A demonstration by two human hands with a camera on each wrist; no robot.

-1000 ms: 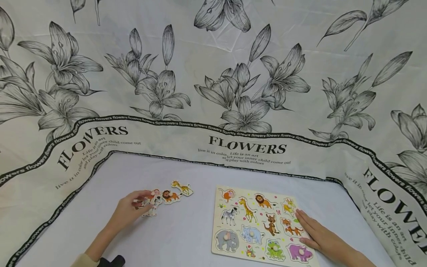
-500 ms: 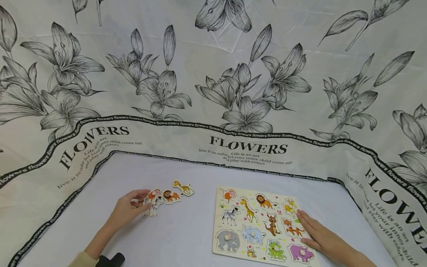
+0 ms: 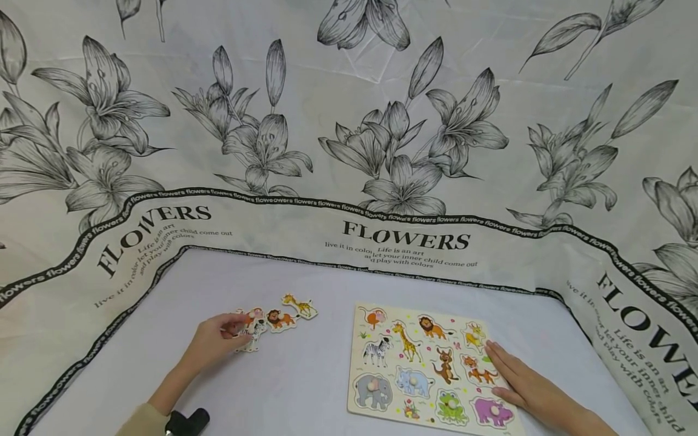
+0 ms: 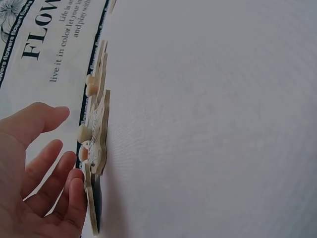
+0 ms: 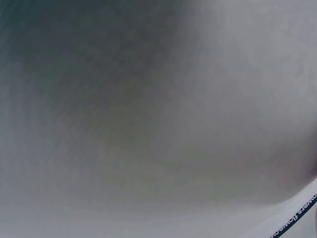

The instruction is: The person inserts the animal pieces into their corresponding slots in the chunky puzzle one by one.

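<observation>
In the head view the left hand (image 3: 209,340) partly hides the zebra piece (image 3: 257,332), low and left of centre. Only the left wrist view shows its thumb apart from loosely bent fingers, pinching nothing, beside knobs (image 4: 84,134) in profile. The right hand (image 3: 523,380), fingers straight, rests on the board (image 3: 356,363) at lower right; the right wrist view is blurred.

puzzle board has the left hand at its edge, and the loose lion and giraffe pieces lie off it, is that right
Not quite: the head view shows the right hand, not the left, at the edge of the puzzle board. The loose lion piece and giraffe piece do lie off it.
</observation>
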